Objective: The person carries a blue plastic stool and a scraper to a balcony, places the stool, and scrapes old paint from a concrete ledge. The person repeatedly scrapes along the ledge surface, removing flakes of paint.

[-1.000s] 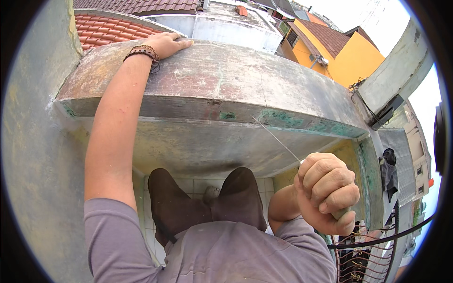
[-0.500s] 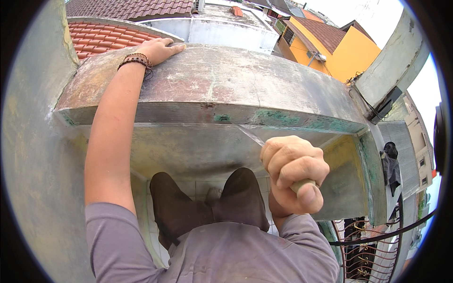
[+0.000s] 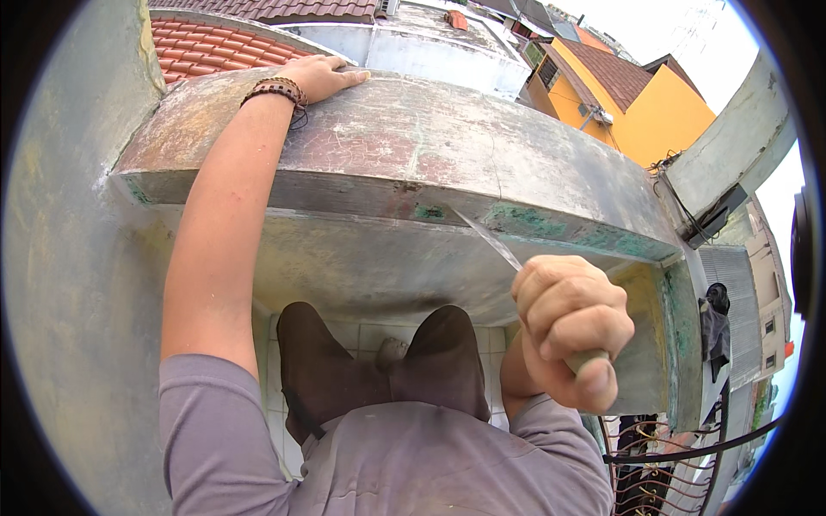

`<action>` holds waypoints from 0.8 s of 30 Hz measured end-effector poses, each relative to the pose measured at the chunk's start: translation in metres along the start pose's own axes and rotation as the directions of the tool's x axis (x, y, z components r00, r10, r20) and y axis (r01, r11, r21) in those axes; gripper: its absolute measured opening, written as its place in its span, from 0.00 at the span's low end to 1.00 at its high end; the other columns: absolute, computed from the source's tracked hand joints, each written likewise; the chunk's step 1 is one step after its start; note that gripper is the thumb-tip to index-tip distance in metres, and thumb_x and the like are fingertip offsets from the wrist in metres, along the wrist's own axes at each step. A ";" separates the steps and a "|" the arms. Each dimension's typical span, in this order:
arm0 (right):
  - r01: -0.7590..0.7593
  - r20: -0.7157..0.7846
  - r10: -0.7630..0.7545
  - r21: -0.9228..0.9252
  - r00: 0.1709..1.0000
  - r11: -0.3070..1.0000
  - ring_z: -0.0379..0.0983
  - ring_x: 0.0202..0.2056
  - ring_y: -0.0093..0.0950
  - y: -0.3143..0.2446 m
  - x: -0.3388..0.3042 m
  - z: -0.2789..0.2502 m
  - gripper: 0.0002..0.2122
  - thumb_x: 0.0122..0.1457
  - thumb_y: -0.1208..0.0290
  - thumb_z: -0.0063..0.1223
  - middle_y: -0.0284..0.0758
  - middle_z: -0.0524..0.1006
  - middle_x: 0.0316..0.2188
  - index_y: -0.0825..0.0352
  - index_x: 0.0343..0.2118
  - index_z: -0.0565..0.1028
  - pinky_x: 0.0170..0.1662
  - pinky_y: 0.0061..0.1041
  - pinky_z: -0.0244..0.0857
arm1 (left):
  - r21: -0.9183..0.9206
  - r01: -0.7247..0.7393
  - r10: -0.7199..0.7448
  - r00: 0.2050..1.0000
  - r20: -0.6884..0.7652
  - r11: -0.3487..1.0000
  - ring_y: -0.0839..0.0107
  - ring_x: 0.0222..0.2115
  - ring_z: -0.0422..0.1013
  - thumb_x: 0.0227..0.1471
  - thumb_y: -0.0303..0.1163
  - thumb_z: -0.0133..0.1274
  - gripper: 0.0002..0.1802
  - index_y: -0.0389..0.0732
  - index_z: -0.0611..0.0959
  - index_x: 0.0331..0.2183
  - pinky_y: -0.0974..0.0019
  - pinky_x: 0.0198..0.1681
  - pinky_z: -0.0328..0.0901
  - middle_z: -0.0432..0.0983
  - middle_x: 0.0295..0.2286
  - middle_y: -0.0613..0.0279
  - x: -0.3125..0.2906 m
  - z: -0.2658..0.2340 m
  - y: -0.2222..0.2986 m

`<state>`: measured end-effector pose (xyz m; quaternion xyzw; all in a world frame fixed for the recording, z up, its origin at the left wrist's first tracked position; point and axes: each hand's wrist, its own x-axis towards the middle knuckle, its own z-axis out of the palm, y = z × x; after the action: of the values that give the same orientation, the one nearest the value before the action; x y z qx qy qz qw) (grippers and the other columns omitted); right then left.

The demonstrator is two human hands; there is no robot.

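My left hand [image 3: 320, 79] lies flat on the top of a weathered concrete parapet [image 3: 379, 129], near its far edge, with the thumb out to the side. Dark bracelets circle that wrist. In a closed fist, my right hand [image 3: 572, 327] grips a knife [image 3: 490, 238] with a thin, tapering metal blade. The pale end of its handle shows under my thumb. The blade's tip meets the parapet's front face, just right of a small green paint patch [image 3: 428, 211]. A larger patch of worn green paint [image 3: 527, 219] lies right of the tip.
Plastered walls enclose me at the left [image 3: 69, 258] and right. My bent knees face the parapet above a tiled floor [image 3: 344, 334]. A slanted post [image 3: 731, 146] with cables rises at the right. Below it are a curled metal railing [image 3: 654, 482] and a black cable. Rooftops lie beyond.
The scene has shifted right and slightly down in view. My right hand and the knife have moved right along the parapet's front face. My left hand keeps its place on top.
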<state>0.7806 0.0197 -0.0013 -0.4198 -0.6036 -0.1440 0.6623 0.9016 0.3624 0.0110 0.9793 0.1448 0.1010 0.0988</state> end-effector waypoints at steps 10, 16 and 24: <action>0.062 0.092 -0.062 0.009 0.994 0.998 0.59 0.11 0.27 0.007 0.005 0.005 0.18 0.57 0.61 0.49 0.34 0.67 0.13 0.72 0.18 0.70 0.14 0.25 0.52 | 0.030 0.014 -0.012 0.998 -0.058 0.999 0.59 0.61 0.61 0.54 0.69 0.42 0.42 0.52 0.70 0.60 0.54 0.63 0.57 0.65 0.59 0.57 0.004 0.006 -0.010; 0.166 0.045 -0.168 0.053 0.985 0.985 0.59 0.11 0.27 -0.023 0.001 0.002 0.17 0.57 0.61 0.49 0.34 0.67 0.14 0.70 0.19 0.71 0.13 0.25 0.53 | 0.024 -0.012 0.014 0.998 -0.064 1.000 0.60 0.61 0.61 0.54 0.69 0.42 0.43 0.48 0.70 0.61 0.55 0.63 0.57 0.65 0.59 0.56 0.012 0.010 -0.014; 0.204 0.015 -0.206 0.100 0.978 0.974 0.61 0.12 0.27 -0.023 0.002 0.003 0.17 0.58 0.62 0.49 0.34 0.67 0.13 0.70 0.18 0.71 0.15 0.25 0.55 | 0.020 -0.003 0.003 1.000 0.021 1.000 0.59 0.64 0.55 0.54 0.70 0.40 0.46 0.47 0.67 0.62 0.54 0.66 0.52 0.59 0.63 0.54 0.004 -0.002 -0.011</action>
<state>0.7632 0.0087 0.0091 -0.3242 -0.6582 -0.1766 0.6561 0.9022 0.3739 0.0107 0.9815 0.1434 0.0896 0.0902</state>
